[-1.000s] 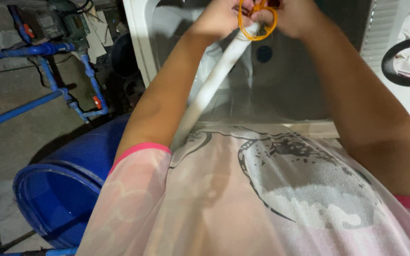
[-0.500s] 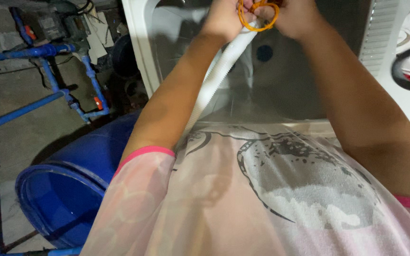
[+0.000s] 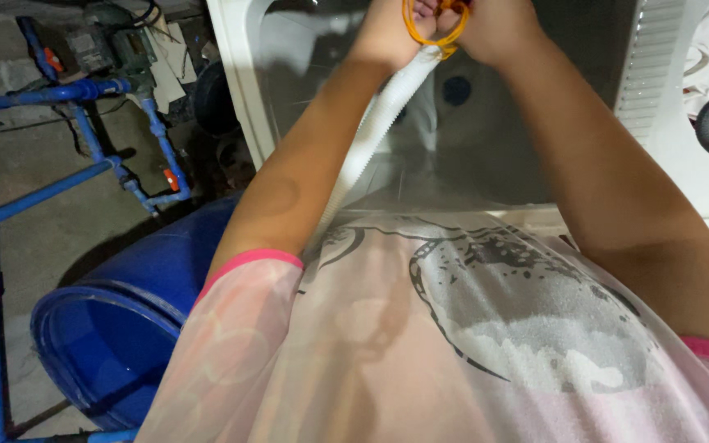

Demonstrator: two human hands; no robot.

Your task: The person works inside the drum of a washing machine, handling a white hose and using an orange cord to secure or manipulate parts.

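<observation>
Left hand (image 3: 391, 33), right hand (image 3: 494, 29): both closed around orange band (image 3: 445, 41) atop white corrugated hose (image 3: 371, 135). Risk: band snapping or slipping off under stretch.

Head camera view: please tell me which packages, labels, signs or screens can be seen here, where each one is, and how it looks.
No package, label, sign or screen shows clearly.
Nearest thing: print on the shirt, low centre, a dark outline with a speckled white patch on pale pink cloth.
</observation>
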